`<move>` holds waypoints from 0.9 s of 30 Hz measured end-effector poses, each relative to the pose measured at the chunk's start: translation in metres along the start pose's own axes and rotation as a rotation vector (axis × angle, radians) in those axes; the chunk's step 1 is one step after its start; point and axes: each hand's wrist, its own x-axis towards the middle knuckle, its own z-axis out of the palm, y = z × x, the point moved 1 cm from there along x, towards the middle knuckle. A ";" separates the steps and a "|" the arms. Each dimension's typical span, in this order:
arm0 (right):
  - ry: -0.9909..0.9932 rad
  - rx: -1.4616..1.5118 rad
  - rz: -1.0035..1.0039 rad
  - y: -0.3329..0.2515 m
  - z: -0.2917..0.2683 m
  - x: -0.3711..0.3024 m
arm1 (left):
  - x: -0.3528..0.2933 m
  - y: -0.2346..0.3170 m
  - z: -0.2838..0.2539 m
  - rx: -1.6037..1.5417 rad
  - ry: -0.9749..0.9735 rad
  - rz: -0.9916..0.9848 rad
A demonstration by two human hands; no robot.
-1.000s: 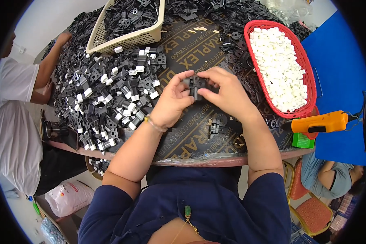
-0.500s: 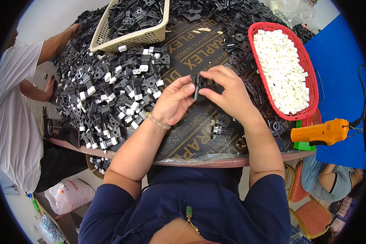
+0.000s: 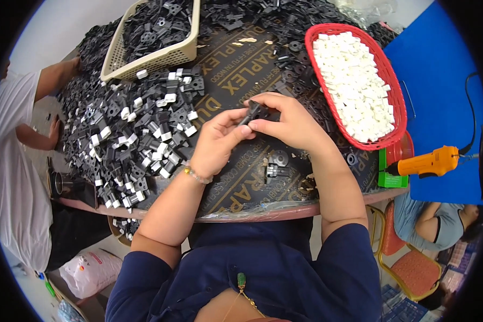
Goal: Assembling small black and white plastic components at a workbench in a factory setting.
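Observation:
Between my two hands, above the middle of the table, is a black plastic part (image 3: 256, 111). My left hand (image 3: 218, 140) pinches its lower left end between thumb and fingers. From the other side my right hand (image 3: 284, 119) grips it, forefinger at its top and thumb near my left thumb. The fingers cover much of the part, so its full shape is hidden. Just below my hands a few loose pieces (image 3: 276, 167), black and silvery, lie on the printed board table (image 3: 228, 185).
Black parts with white caps (image 3: 155, 134) are heaped at left, below a cream basket (image 3: 161, 67) of black parts. A red basket (image 3: 400, 121) holds white pieces. An orange electric screwdriver (image 3: 428, 162) lies at right beside a green tray (image 3: 393, 180). A person (image 3: 21, 145) reaches in at left.
The black part has tilted and turned in my fingers, and both hands still hold it. The whole view has shifted slightly, so the baskets appear further left.

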 end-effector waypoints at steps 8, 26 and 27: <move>-0.060 0.186 0.109 0.004 -0.005 -0.001 | 0.000 0.003 -0.005 0.259 0.081 0.053; 0.490 -1.004 0.376 0.063 -0.108 -0.023 | 0.002 0.006 -0.009 -0.616 -0.118 -0.194; 0.586 -0.955 0.329 0.058 -0.107 -0.023 | 0.001 0.006 -0.009 -0.600 -0.073 -0.182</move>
